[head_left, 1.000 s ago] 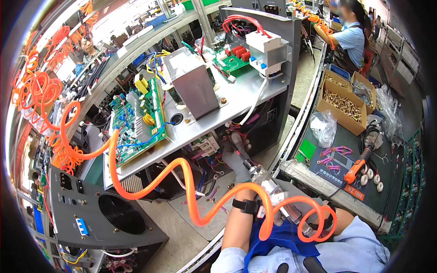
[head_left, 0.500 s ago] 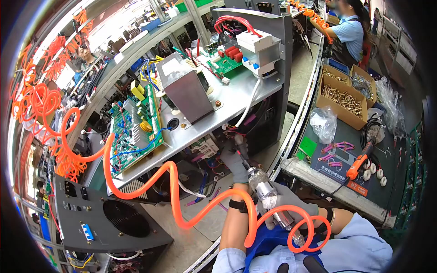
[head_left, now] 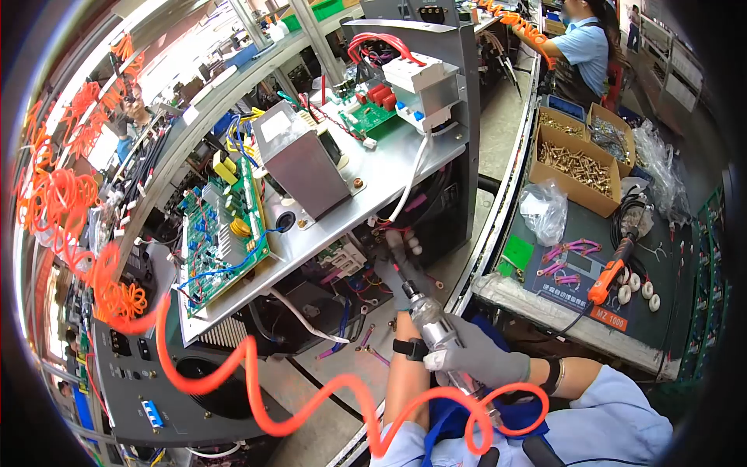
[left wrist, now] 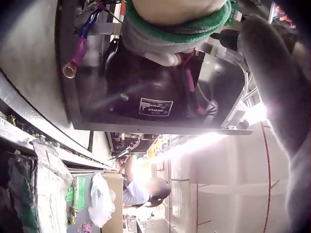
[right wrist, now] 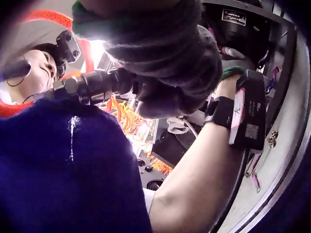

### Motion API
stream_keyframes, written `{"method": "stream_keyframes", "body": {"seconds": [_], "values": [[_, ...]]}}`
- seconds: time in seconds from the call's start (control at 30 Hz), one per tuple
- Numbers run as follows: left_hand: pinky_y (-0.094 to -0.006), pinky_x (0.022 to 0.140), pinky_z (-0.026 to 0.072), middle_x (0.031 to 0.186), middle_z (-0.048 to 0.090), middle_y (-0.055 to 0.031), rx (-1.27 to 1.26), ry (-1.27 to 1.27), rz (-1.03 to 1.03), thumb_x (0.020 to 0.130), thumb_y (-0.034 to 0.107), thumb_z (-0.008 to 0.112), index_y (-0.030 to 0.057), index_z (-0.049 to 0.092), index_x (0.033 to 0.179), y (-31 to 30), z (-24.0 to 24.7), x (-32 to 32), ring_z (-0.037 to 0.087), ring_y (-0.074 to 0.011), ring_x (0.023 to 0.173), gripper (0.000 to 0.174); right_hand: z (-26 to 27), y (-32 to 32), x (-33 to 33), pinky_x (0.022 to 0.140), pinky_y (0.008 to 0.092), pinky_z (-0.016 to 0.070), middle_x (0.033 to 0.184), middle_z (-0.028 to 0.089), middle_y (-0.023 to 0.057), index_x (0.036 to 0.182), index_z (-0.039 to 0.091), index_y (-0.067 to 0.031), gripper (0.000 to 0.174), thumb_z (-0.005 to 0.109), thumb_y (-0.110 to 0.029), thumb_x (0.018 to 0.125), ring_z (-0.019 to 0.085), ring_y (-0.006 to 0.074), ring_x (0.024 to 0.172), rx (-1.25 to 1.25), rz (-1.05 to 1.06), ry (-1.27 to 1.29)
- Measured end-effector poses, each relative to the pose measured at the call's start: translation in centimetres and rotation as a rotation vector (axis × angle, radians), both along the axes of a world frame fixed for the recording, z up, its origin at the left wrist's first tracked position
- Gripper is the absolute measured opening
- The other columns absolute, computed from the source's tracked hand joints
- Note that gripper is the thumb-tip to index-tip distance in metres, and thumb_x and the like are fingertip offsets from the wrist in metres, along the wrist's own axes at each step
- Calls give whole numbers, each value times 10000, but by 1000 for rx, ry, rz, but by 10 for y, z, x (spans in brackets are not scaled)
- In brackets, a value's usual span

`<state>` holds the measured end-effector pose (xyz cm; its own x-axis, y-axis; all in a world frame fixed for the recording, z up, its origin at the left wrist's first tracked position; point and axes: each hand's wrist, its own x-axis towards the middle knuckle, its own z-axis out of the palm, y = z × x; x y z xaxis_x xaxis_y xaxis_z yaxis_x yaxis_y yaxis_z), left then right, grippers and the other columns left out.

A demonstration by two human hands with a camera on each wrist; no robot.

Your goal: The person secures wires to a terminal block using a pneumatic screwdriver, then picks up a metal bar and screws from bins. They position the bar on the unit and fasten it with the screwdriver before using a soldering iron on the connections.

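Note:
A gloved right hand (head_left: 476,356) grips a silver air screwdriver (head_left: 433,323), whose dark bit points up toward the gap under the metal shelf (head_left: 311,247). The gloved left hand (head_left: 398,282) reaches into that gap, beside the dark side panel. Pale fingertips and thin red and purple wires show by it in the left wrist view, where the left hand (left wrist: 150,46) is partly out of frame; whether it pinches a wire cannot be told. In the right wrist view the right hand (right wrist: 165,63) is wrapped round the tool's body (right wrist: 97,86).
An orange coiled hose (head_left: 292,426) crosses in front. On the shelf stand a transformer (head_left: 299,163) and a green circuit board (head_left: 226,245). At the right are a carton of brass screws (head_left: 576,173), purple-sleeved leads and a counter marked MZ 1000 (head_left: 572,292). Another person (head_left: 583,50) sits beyond.
The right hand and screwdriver have moved left and up toward the left hand, and the hose has swung lower. The scene has shifted left in the head view. The left hand stays under the shelf.

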<state>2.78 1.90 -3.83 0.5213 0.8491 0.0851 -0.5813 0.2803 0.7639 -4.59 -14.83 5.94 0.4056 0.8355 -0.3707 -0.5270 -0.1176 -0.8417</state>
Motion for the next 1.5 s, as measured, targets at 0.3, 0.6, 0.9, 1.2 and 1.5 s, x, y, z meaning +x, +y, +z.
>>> {"method": "stream_keyframes", "body": {"seconds": [0.3, 0.6, 0.9, 1.2, 1.5], "values": [[-195, 510, 452, 802, 631, -78, 161, 202, -15, 893, 354, 614, 7, 567, 970, -10, -1, -6, 577, -94, 625, 358, -10, 10, -6, 474, 276, 493, 808, 518, 66, 1109, 423, -14, 545, 719, -261, 724, 553, 126, 566, 77, -140, 46], [-188, 507, 470, 760, 657, -62, 196, 292, 59, 873, 332, 652, 24, 611, 905, 3, 3, 15, 599, -81, 606, 313, 4, 3, 19, 769, 276, 438, 945, 508, 45, 1159, 442, -15, 553, 688, -253, 725, 503, 121, 902, 25, 13, -126], [-192, 494, 468, 748, 656, -71, 169, 280, 46, 883, 336, 638, 17, 611, 892, -7, 1, 6, 589, -83, 593, 321, -10, 5, 19, 695, 270, 470, 908, 536, 62, 1228, 404, -19, 654, 708, -310, 727, 541, 111, 806, -2, 34, -136], [-192, 498, 468, 750, 649, -70, 106, 346, -307, 887, 343, 630, 13, 605, 907, -33, -22, -49, 584, -84, 592, 332, -13, -7, 27, 573, 267, 472, 818, 549, 48, 1083, 477, -29, 449, 652, -249, 732, 547, 123, 686, 219, 27, 318], [-192, 502, 468, 753, 643, -70, 28, 219, -145, 891, 350, 622, 9, 599, 922, -30, -18, -31, 579, -86, 592, 343, 1, -6, 27, 593, 280, 475, 879, 535, 74, 1233, 411, -15, 638, 701, -273, 727, 561, 133, 689, -28, 111, 68]]}}
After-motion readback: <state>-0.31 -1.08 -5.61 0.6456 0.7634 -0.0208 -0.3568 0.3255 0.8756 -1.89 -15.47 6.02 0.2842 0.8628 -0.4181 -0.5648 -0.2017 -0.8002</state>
